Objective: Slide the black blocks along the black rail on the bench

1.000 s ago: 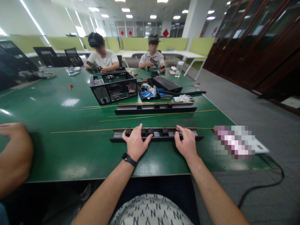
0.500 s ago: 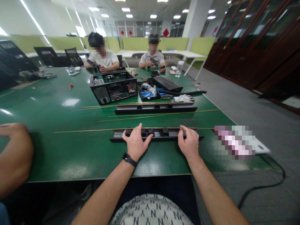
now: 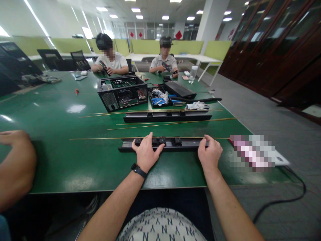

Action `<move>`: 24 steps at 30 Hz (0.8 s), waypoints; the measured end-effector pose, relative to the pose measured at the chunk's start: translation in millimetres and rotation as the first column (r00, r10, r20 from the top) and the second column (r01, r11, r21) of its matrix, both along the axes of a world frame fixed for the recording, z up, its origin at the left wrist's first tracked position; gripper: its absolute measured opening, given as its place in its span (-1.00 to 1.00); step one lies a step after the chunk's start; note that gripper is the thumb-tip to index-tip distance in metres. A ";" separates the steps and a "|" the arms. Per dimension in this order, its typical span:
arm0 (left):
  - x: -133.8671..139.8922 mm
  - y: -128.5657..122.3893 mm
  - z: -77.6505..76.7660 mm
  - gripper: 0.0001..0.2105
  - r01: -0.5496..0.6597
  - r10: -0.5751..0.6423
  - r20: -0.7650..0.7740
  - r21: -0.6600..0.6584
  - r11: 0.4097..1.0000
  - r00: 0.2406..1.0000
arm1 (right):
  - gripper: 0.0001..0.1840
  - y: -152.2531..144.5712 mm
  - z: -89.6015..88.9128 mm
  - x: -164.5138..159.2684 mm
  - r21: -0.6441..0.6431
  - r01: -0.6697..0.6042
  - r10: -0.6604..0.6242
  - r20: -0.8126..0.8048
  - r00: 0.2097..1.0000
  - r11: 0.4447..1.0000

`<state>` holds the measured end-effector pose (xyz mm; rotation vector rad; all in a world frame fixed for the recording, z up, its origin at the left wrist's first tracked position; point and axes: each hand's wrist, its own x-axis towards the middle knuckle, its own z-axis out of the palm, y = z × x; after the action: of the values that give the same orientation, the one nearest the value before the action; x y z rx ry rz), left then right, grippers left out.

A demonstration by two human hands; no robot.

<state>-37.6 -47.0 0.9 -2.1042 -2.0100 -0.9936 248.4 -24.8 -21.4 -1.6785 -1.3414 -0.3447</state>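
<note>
Free tabletop [image 3: 75, 160] left of rail [image 3: 190, 142], rods [image 3: 175, 123] beyond

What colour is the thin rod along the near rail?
The thin rod is golden, clearest in the head view, left of the near rail.

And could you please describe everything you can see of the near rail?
The near rail is a long, straight black channel, metallic grey inside, with black blocks in it. It lies crosswise on the green table, a thin golden rod along its far edge. The left hand rests over some blocks; the right hand hides the rail's right end, contact unclear.
</note>
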 end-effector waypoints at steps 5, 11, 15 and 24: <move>-0.1 -0.5 0.4 -0.34 0.004 -0.004 0.006 0.001 1.000 1.000 | -0.59 0.1 -1.9 3.9 -0.034 0.042 -0.044 -0.046 0.998 0.999; 0.0 -0.8 1.0 -0.34 0.000 0.000 0.006 -0.011 1.000 1.000 | -0.59 -1.6 1.8 2.8 -0.037 0.029 -0.030 -0.037 0.999 0.999; 0.3 -1.0 1.2 -0.35 0.006 -0.006 0.011 -0.007 1.000 1.000 | -0.60 -2.9 5.1 0.7 -0.013 0.034 -0.034 -0.011 0.999 0.999; 1.2 -1.4 4.0 -0.38 0.001 -0.001 0.005 -0.024 1.000 1.000 | -0.64 -7.1 8.0 -7.6 -0.015 -0.073 0.074 0.045 0.996 0.997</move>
<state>-36.4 -48.4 5.0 -2.1171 -2.0339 -0.9806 240.7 -31.9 -13.5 -1.6359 -1.4376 -0.3334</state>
